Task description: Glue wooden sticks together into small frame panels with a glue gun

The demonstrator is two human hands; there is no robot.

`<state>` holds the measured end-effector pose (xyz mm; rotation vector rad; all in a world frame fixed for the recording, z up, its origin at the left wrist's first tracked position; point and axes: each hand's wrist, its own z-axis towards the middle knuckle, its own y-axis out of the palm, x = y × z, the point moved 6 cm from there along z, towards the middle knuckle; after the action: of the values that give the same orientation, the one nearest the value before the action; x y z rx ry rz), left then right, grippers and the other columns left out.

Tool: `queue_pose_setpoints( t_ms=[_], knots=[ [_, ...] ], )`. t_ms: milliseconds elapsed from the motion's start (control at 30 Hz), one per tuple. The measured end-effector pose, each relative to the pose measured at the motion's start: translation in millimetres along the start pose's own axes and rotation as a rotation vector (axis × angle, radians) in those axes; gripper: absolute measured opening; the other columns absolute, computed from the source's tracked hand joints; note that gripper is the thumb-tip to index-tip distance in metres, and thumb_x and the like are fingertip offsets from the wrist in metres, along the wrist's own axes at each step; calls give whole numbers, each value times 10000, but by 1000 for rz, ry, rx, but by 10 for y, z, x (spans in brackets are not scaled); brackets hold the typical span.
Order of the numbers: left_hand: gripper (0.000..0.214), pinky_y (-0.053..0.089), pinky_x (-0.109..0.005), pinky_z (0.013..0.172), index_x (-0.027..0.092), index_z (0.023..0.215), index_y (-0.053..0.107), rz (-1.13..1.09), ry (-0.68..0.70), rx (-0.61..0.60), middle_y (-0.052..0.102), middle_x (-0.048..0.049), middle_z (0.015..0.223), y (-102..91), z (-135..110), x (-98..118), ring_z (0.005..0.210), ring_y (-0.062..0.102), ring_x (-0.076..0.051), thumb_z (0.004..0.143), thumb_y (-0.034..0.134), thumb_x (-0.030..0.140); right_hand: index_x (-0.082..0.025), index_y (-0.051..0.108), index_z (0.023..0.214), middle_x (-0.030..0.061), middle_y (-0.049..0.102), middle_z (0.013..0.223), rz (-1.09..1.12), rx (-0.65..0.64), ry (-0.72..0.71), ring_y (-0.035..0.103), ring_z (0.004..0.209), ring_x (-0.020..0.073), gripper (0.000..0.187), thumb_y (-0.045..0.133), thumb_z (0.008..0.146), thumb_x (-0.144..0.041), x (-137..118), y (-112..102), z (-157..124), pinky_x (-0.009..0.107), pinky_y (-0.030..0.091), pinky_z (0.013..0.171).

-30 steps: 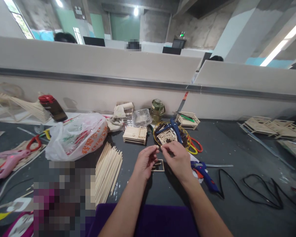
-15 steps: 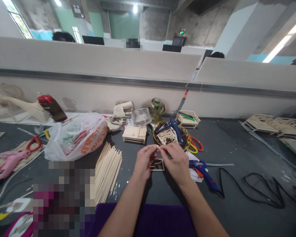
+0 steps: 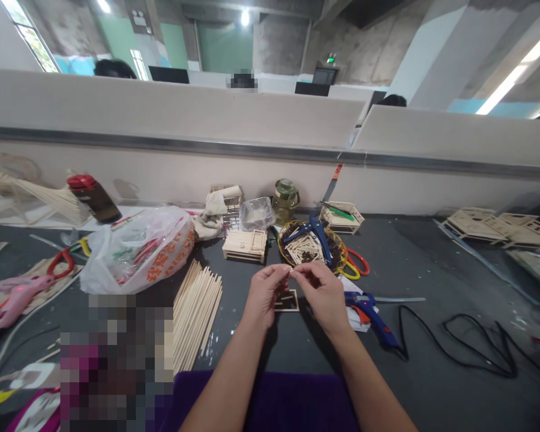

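My left hand (image 3: 266, 294) and my right hand (image 3: 320, 294) meet fingertip to fingertip above the dark table. Both are closed in a pinch around something tiny and pale, too small to make out. Below them lies a small wooden stick frame (image 3: 290, 309), partly covered by my left hand. Just beyond my fingers stands a yellow-rimmed basket (image 3: 344, 264) of short sticks (image 3: 303, 247), with a blue hand tool (image 3: 320, 239) on top. By my right wrist rests a blue glue gun (image 3: 378, 321) on white paper.
A bundle of wooden sticks (image 3: 198, 315) lies left of my forearms, behind it a plastic bag (image 3: 137, 252). A small stick model (image 3: 245, 246) and a green jug (image 3: 285, 201) stand farther back. A black cord (image 3: 454, 363) loops at right; a pink glue gun (image 3: 15, 300) lies far left.
Both hands stay almost in place, pinched together, with slight finger movement. The pale bit between the fingertips shows less now. The whole view has shifted very slightly.
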<state>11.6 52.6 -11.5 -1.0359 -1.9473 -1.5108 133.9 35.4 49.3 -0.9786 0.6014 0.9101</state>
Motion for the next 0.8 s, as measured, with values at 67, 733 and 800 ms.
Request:
queue_pose_setpoints(
  t_ms=[67,733,800],
  knots=[
    [282,432,-192,566,133,737,719,5,0,-11,629,-7,635,8,-9,2,546,518,-66,565,825,330,-208,657,797,12,625,773,49,9,34,567,694,145,114,611,821,-310,33,-5,4,250,445,622],
    [245,405,-188,562,141,728,730,70,43,-14,639,-3,641,47,-38,42,550,499,-62,601,803,337,-187,680,774,21,676,762,246,-13,188,602,708,163,147,664,757,-333,177,14,18,284,474,678],
    [239,407,-191,565,146,733,729,69,34,-13,634,3,631,43,-34,35,546,497,-62,605,800,335,-188,682,780,23,679,769,252,-16,188,605,715,166,154,667,757,-339,182,11,16,288,475,687]
  ],
)
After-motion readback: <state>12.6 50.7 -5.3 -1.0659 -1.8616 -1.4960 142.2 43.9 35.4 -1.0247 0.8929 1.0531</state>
